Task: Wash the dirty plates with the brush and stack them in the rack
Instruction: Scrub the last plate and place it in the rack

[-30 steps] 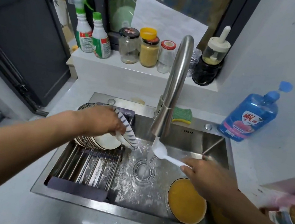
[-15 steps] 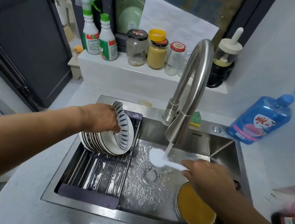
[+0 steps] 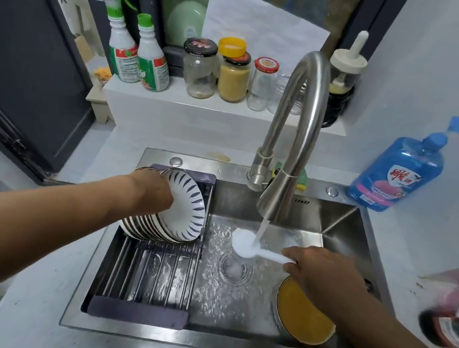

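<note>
My left hand (image 3: 153, 193) grips a white plate with blue stripes (image 3: 185, 206), which stands on edge at the right end of a row of several similar plates (image 3: 140, 228) in the rack (image 3: 149, 274). The rack sits across the left part of the steel sink (image 3: 236, 299). My right hand (image 3: 315, 266) holds the white brush (image 3: 245, 243) by its handle, with the round head under the running water from the tap (image 3: 284, 163). A plate covered in orange-yellow residue (image 3: 303, 317) lies at the sink's right, partly under my right forearm.
A blue dish soap bottle (image 3: 399, 168) stands on the counter at the right. Jars (image 3: 235, 73) and two spray bottles (image 3: 134, 46) line the ledge behind the sink. A green sponge (image 3: 301, 179) lies behind the tap. A blurred dark object (image 3: 452, 328) sits at the right edge.
My left hand carried the striped plate from over the basin to the rack and stood it upright against the row. The brush stayed under the water stream.
</note>
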### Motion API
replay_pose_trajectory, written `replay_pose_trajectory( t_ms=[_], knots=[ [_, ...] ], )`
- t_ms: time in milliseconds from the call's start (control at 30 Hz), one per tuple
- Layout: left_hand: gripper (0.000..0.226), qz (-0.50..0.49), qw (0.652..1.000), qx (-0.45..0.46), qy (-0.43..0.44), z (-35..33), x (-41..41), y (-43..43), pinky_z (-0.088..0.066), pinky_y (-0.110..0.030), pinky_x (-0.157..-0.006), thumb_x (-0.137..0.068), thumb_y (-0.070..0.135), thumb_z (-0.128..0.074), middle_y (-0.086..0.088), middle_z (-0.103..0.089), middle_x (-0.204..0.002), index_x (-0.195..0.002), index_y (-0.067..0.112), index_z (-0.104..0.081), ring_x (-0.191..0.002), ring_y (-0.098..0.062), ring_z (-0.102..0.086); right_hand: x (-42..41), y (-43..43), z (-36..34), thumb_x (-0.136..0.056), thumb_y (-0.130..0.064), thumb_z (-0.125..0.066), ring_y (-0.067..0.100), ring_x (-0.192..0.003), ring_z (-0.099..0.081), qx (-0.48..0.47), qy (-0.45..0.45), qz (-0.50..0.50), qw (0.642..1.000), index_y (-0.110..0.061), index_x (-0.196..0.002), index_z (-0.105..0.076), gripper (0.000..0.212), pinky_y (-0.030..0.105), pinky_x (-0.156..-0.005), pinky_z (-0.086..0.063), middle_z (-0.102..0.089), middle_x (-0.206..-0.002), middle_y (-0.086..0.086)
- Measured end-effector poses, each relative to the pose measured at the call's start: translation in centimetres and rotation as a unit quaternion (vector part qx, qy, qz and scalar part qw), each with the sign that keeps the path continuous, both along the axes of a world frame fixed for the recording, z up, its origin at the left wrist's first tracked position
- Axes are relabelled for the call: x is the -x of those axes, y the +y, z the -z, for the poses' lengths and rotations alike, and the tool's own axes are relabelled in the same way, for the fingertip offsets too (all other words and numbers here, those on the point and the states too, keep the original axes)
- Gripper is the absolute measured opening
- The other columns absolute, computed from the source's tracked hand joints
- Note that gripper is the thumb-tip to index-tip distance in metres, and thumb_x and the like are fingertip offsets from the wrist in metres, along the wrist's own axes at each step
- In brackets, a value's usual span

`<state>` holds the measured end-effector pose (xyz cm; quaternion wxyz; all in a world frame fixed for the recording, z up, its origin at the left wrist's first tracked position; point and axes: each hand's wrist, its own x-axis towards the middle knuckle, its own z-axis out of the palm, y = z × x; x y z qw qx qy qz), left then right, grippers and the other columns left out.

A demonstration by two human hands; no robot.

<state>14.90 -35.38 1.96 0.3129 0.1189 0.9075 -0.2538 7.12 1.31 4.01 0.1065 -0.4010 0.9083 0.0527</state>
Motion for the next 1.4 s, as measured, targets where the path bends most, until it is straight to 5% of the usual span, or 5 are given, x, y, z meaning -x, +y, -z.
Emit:
replay_pose_trajectory(
  t_ms=[267, 467, 700, 967, 1400],
  knots=[
    [0.038, -0.015, 0.988, -0.144, 0.048, 0.6, 0.2, 5.7, -0.051, -0.038, -0.101, -0.101, 0.007, -0.044, -0.001, -0.067, -0.123, -0.133, 0.020, -0.058, -0.113, -0.021, -0.063, 1.6, 0.3, -1.3, -0.101, -0.042, -0.052, 0.014, -0.090, -0.065, -0.037, 0.033, 0.000, 0.999, -0.034, -0.124, -0.060, 0.026, 0.030, -0.076, -0.055, -0.066, -0.102, -0.008],
    [0.033, -0.232, 0.879, -0.408, -0.085, 6.0, 0.4, 13.8, -0.053, -0.033, -0.098, -0.101, 0.013, -0.051, 0.001, -0.066, -0.128, -0.132, 0.018, -0.063, -0.106, -0.015, -0.066, 2.3, -1.5, -0.5, -0.098, -0.021, -0.059, 0.020, -0.091, -0.064, -0.082, 0.013, 0.029, 0.996, -0.021, -0.109, -0.063, 0.012, 0.034, -0.081, -0.055, -0.060, -0.094, -0.002],
    [0.028, -0.643, 0.498, -0.570, -0.115, 12.7, 0.6, 21.3, -0.052, -0.030, -0.064, -0.099, -0.007, -0.040, -0.016, -0.069, -0.089, -0.113, 0.000, -0.063, -0.073, -0.023, -0.064, 1.8, -1.6, 5.2, -0.100, -0.020, -0.055, 0.027, -0.087, -0.059, 0.043, -0.259, 0.198, 0.944, -0.004, -0.109, -0.065, 0.021, 0.030, -0.070, -0.043, -0.062, -0.098, 0.011],
    [0.037, -0.711, 0.263, -0.652, -0.004, 12.7, 4.4, 28.1, -0.038, -0.020, -0.034, -0.106, 0.005, -0.028, -0.003, -0.039, -0.047, -0.078, 0.006, -0.051, -0.036, -0.012, -0.037, 0.6, 1.4, 8.3, -0.107, -0.018, -0.048, 0.011, -0.051, -0.055, 0.310, -0.560, 0.427, 0.638, -0.009, -0.111, -0.062, 0.017, 0.023, -0.046, -0.052, -0.062, -0.078, 0.009],
    [0.015, -0.679, 0.465, -0.559, 0.104, 22.1, 9.9, 31.2, -0.047, -0.028, -0.054, -0.092, 0.007, -0.060, -0.007, -0.067, -0.066, -0.083, 0.009, -0.072, -0.058, -0.021, -0.058, 5.3, 9.7, 10.6, -0.100, -0.036, -0.060, 0.013, -0.048, -0.048, 0.309, -0.528, 0.390, 0.688, -0.020, -0.097, -0.070, 0.019, 0.024, -0.044, -0.038, -0.061, -0.065, 0.000]
  ],
)
